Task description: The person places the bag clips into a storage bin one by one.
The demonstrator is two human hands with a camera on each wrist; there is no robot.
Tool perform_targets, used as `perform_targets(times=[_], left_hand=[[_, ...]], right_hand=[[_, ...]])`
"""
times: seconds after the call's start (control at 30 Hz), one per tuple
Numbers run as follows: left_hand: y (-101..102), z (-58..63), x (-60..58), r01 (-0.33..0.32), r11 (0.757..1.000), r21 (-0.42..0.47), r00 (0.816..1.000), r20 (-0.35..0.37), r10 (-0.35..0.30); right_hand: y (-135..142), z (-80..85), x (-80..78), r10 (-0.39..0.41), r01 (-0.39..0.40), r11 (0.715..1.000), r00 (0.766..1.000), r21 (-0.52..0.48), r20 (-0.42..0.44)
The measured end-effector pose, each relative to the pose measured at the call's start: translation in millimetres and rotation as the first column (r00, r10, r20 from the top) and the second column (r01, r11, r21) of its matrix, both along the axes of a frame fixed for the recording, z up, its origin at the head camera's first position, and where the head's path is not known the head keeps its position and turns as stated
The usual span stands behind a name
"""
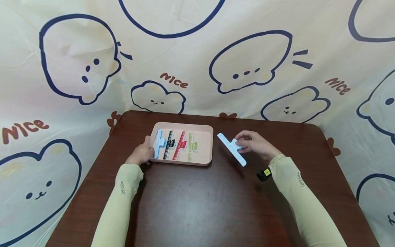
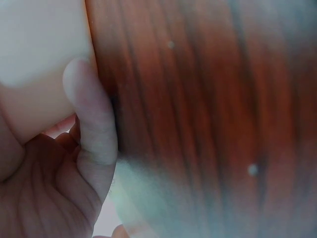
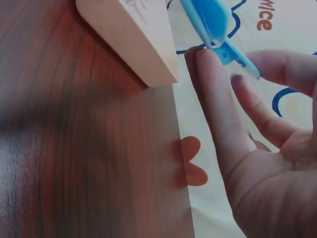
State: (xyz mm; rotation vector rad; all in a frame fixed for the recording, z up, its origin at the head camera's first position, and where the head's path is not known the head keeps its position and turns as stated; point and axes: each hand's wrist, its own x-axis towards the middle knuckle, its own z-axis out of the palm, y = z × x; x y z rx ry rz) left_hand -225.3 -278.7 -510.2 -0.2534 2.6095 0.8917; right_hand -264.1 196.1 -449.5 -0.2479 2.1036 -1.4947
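On the table, a pink tray (image 1: 204, 144) carries a row of long flat clips: a light blue clip (image 1: 159, 144), a black clip (image 1: 168, 145), a red clip (image 1: 180, 146) and a green clip (image 1: 191, 146). My left hand (image 1: 142, 151) grips the tray's left edge; its thumb (image 2: 91, 111) lies along the wall in the left wrist view. To the right of the tray, my right hand (image 1: 253, 143) pinches another light blue clip (image 1: 232, 149) by its handle. This clip is raised and slanted, its long bar toward the tray. In the right wrist view, fingers (image 3: 218, 94) reach its handle (image 3: 225, 53).
The dark brown wooden table (image 1: 191, 206) ends at the back against a cream curtain (image 1: 197, 68) with cartoon drawings. A black strap with a yellow-marked piece (image 1: 264, 174) sits at the right wrist. Pale green sleeves (image 1: 115, 206) cover both forearms.
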Motion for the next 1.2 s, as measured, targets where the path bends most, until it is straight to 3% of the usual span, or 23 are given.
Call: perform_targets(times=[0.33,0.57,0.97,1.2], left_hand=[[-0.1,-0.7,-1.3,-0.003,1.0,0.002,1.0,-0.012,0.003],[0.0,-1.1,-1.6,0.001,1.0,-0.003,1.0,-0.016,-0.001],[1.4,-1.2,-0.7,0.001,1.0,0.0,1.0,-0.014,-0.001],[0.2,-1.9,0.3,0.005,1.0,0.014,1.0,-0.02,-0.005]], right_hand=[[-8.4,2.7,-4.1,-0.039,0.05,0.993,0.994,-0.108,0.1],[-18.3,5.3,-4.4,-0.104,0.122,0.987,0.981,-0.105,0.162],[-36.9,1.1,0.0,-0.145,0.144,0.989,0.988,0.022,0.055],[-50.2,2.8,1.2,-0.138,0.135,0.99,0.988,0.047,0.071]])
